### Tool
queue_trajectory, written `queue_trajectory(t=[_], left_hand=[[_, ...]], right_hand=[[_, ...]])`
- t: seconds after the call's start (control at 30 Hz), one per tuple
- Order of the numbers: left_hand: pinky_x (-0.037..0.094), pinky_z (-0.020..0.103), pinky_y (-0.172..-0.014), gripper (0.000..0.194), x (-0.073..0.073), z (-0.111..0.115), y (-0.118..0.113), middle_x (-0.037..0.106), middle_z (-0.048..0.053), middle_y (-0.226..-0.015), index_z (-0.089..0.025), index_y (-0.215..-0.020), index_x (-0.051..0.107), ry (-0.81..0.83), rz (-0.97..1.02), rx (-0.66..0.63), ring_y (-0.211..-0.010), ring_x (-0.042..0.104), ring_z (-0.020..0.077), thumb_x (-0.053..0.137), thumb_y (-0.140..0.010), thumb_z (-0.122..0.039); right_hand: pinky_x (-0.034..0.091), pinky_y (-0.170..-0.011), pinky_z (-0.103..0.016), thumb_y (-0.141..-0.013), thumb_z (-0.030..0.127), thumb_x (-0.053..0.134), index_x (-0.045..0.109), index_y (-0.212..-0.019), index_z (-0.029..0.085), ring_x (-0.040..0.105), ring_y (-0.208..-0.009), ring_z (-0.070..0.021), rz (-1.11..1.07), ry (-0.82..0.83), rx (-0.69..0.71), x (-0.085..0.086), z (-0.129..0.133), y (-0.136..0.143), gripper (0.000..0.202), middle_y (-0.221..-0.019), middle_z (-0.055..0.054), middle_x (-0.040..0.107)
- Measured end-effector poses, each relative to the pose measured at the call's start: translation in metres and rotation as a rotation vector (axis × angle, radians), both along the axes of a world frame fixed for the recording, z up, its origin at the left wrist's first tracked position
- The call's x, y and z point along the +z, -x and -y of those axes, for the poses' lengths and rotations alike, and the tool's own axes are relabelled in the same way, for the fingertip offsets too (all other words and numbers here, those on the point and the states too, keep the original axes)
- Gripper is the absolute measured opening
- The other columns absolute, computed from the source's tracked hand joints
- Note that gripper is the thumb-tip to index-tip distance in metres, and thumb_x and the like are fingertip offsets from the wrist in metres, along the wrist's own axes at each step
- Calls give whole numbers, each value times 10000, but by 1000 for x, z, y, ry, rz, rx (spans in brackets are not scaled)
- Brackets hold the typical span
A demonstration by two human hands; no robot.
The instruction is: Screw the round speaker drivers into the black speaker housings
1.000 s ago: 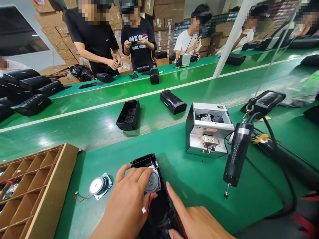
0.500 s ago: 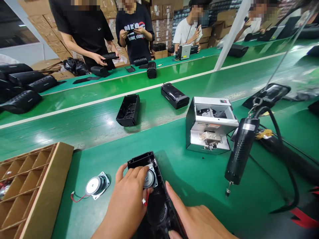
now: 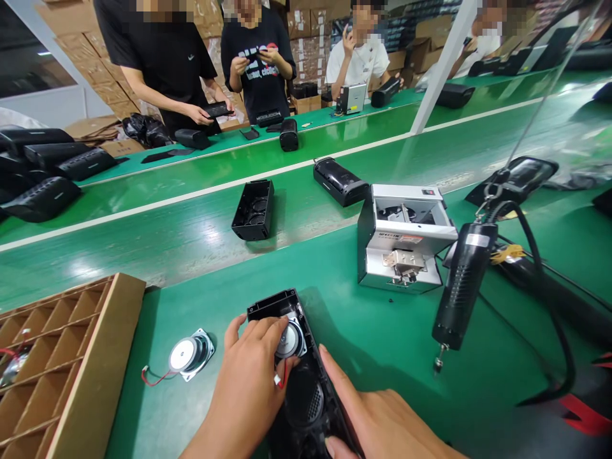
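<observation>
My left hand [image 3: 255, 370] is closed on a round loudspeaker driver [image 3: 289, 339] with a silver back. The driver is in the far end of an open black speaker housing [image 3: 306, 395]; whether it is fully seated I cannot tell. A red wire with a white plug hangs by my left fingertips. My right hand [image 3: 377, 414] grips the housing's right side, index finger along the outer wall and thumb over the rim. Left of my hands, a second loudspeaker driver [image 3: 191, 354] lies on the green bench, its red lead trailing left.
A cardboard divider box [image 3: 102, 357] stands at left. At right are a screw feeder [image 3: 406, 242] and a hanging electric screwdriver [image 3: 463, 287]. The conveyor carries an open black housing [image 3: 253, 210] and a closed black speaker [image 3: 339, 182]. Co-workers stand beyond it.
The black cases on the belt have shifted slightly right. My hands keep nearly the same hold on driver and housing. A co-worker in white has lowered one arm toward a black speaker.
</observation>
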State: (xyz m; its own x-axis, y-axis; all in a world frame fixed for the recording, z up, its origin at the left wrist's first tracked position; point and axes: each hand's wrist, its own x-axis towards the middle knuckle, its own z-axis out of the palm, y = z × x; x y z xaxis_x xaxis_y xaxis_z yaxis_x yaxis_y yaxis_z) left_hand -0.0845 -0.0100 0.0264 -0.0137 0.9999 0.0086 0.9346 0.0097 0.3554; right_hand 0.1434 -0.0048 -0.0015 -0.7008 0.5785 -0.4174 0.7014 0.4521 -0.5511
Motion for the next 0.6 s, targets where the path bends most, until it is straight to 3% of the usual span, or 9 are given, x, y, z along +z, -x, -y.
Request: queue_trajectory(t=[0.27,0.47,0.6], left_hand=[[356,648,-1160,500,-4,4,3,785,111,-1273,-233,-1344,710,-10,-33,-7,-1123,741,334,708,-858,-115],[374,622,-1166,504,0,3,0,778,100,-1237,-217,-1367,708,-14,-86,-13,-1096,719,298,717,-878,-95],[453,632,-1055,456,2,8,-6,645,178,-1346,-259,-1318,765,-85,-185,71,-1202,604,396,721,-881,-135]], right_hand=[[480,-584,-380,-872,226,602,241,-1709,99,812,-766,-369,13,-99,5,6,0,3,920,-956,-133,847],[532,-636,-361,-847,201,647,174,-1726,151,810,-768,-342,-83,-161,-49,2,5,-2,999,-937,-102,844],[566,-661,-353,-870,239,701,238,-1714,176,802,-773,-324,-137,-195,-58,3,11,-4,965,-929,-82,832]])
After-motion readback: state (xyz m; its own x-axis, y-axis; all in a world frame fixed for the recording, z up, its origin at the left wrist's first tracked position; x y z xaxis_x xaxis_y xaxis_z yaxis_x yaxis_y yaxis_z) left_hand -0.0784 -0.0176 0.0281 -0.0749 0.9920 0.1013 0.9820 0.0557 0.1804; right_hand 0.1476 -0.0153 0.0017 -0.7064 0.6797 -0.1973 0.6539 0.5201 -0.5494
